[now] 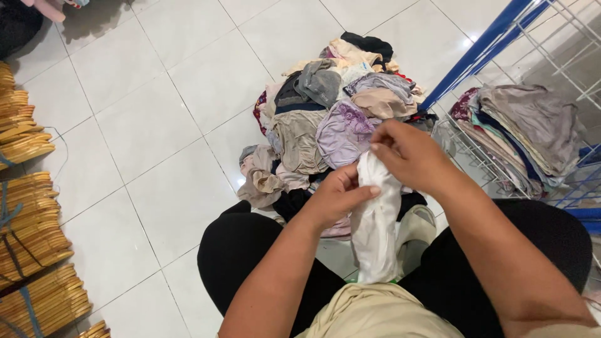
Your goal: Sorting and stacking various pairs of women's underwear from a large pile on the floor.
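A white tiled floor (156, 125) carries a heap of mixed garments (332, 106), with folded clothes (526, 131) on a wire rack (466, 153) nearby and bundled wooden hangers (28, 225) opposite. Above the lap hangs a white cloth (375, 231), its top pinched by the left hand (335, 197) and right hand (410, 153).

White tiled floor (156, 125). Mixed heap of clothes (332, 106) lies at centre, far side. Folded garments (526, 131) are stacked on a white wire rack (476, 156) with a blue frame (482, 47), right. Bundled wooden hangers (28, 225) line the left edge.
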